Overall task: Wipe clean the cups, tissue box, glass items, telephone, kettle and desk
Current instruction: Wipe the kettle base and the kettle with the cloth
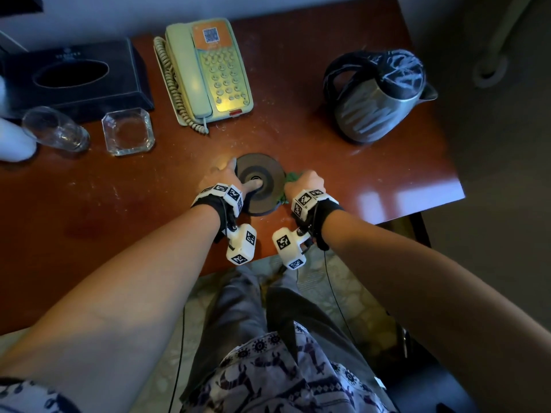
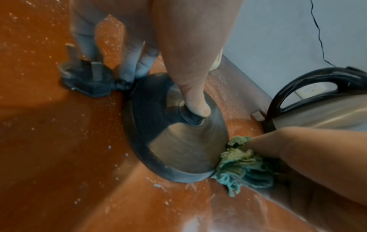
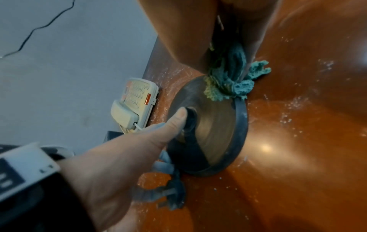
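Kettle base (image 1: 260,182), a flat round disc with a metal top and a dark plastic rim, is lying on the desk (image 1: 343,180) near its front edge, between the two hands, while the kettle (image 1: 377,98) itself is standing well apart toward the back right. It is looking light, stiff and fairly slick, so it would likely skate under a sideways wipe unless pinned; the raised centre connector is the natural place to press, and the rim the place to lift it. The left hand (image 1: 229,181) is doing just that, its thumb (image 2: 195,100) pressing down on the centre hub while its fingers are reaching past the far edge toward the plug (image 2: 89,80) lying just beside the disc. The right hand (image 1: 305,184) is clutching a bunched green cloth (image 2: 242,166), soft and frayed, and is holding it against the rim on the right side. White specks are showing across the desk around the disc. Further back the telephone (image 1: 205,73), the black tissue box (image 1: 71,76), a glass dish (image 1: 128,131) and a tumbler (image 1: 55,128) lying on its side are waiting.
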`<control>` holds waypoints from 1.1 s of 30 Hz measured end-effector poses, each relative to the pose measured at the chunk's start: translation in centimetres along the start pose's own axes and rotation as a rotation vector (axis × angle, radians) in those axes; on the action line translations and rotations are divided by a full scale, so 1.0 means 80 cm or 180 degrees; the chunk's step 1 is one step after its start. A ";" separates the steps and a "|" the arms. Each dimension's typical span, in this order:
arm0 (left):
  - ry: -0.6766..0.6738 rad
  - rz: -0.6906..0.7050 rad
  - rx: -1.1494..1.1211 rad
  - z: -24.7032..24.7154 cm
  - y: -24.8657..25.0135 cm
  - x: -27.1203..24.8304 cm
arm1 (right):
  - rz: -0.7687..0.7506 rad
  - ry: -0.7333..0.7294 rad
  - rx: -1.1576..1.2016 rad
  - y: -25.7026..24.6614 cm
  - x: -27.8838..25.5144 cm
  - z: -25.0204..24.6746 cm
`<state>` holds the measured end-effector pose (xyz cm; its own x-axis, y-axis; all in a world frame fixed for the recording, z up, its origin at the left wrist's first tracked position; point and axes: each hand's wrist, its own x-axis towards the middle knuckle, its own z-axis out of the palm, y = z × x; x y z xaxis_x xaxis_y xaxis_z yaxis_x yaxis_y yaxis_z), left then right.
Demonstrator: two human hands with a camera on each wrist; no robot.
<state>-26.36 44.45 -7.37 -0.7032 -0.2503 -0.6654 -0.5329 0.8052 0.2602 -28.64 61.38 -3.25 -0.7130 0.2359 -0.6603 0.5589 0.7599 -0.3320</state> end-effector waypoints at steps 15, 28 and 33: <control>-0.0084 -0.0515 -0.0491 0.036 0.009 -0.011 | 0.0353 -0.0331 0.0481 0.031 -0.021 0.003; -0.0310 -0.0422 -0.0680 0.023 0.010 0.010 | -0.0198 -0.0412 -0.0011 0.037 -0.001 -0.002; -0.0295 -0.0007 -0.0573 0.032 0.003 0.046 | -0.0369 -0.0268 -0.0159 0.023 0.018 -0.016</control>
<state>-27.85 45.07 -11.59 -0.6600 -0.1947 -0.7256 -0.6157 0.6935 0.3740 -29.16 63.85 -3.94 -0.7322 0.0948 -0.6744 0.4518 0.8086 -0.3768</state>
